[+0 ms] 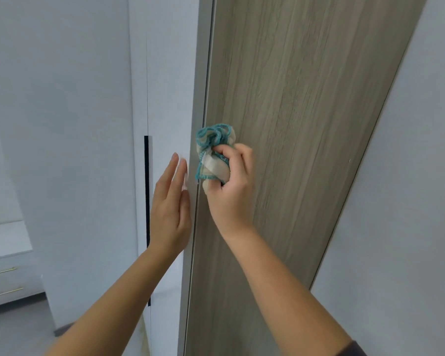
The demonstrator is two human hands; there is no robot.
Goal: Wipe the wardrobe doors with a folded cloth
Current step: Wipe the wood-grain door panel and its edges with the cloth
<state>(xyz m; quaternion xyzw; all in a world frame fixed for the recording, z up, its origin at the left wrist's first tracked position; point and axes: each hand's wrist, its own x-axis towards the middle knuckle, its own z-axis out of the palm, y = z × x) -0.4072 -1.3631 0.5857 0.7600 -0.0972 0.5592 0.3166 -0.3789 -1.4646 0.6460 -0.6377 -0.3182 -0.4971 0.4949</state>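
Head view, centre of frame: right hand is gripping the cloth in curled fingers. The cloth is cream with teal edging and bunched rather than flat. It is sitting at the wood-grain panel; contact unclear.

Left hand is lying flat with fingers straight, holding nothing, pressing the white wardrobe door right of the black handle.

Risks, judging: the wad is offering little contact, so strips may get missed. If the door swings under pressure, fingertips near its edge could get pinched.
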